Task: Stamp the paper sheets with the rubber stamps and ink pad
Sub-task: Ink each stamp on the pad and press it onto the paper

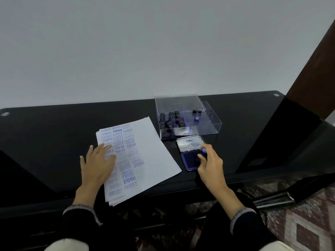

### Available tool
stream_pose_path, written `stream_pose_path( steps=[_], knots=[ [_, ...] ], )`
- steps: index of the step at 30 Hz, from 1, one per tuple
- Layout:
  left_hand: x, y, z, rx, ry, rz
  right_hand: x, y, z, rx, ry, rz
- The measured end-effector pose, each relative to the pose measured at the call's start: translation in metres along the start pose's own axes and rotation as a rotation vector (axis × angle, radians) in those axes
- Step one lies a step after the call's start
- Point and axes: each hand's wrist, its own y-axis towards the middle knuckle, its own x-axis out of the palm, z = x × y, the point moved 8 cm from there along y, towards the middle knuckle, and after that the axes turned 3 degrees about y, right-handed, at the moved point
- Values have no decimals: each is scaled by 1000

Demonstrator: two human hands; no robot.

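While the stamp sits on the pad: the right hand (210,163) has its fingers curled round a black rubber stamp with a blue cap (203,153), its face down on the blue ink pad (190,161).
Left hand: the left hand (97,163) lies flat with straight fingers on the paper stack (155,156), pressing the left part of the top sheet and pinning it to the black table (54,127).
Step in hand: inking the stamp, by my reading.
Doing it well: press squarely so the whole face takes ink, avoid rocking, lift straight up, then carry it to bare paper and set it down level. The left hand ought to keep the sheets from sliding.
Where to stamp: the right side of the top sheet looks unmarked; the left and middle are crowded.
Sheet's look: white, tilted on the table, covered in blue-violet prints reading SAMPLE, FRAGILE, AIR MAIL and AMENDED, some upside down, some faint.
Ink pad: its hinged lid (189,143) stands open, just right of the stack.
Spare stamps: more black stamps (171,120) stand in a clear plastic box (208,124) behind the pad.
Risk: a faint print if the ink takes unevenly.
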Motion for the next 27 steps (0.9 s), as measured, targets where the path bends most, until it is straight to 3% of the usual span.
stream_pose_path(
  steps=[15,27],
  knots=[
    [9,-4,-9,44,27,-3,7,-2,-1,-14,-20,-13],
    [-1,-17,11,270,-121,71,6,-13,2,13,8,33]
  ],
)
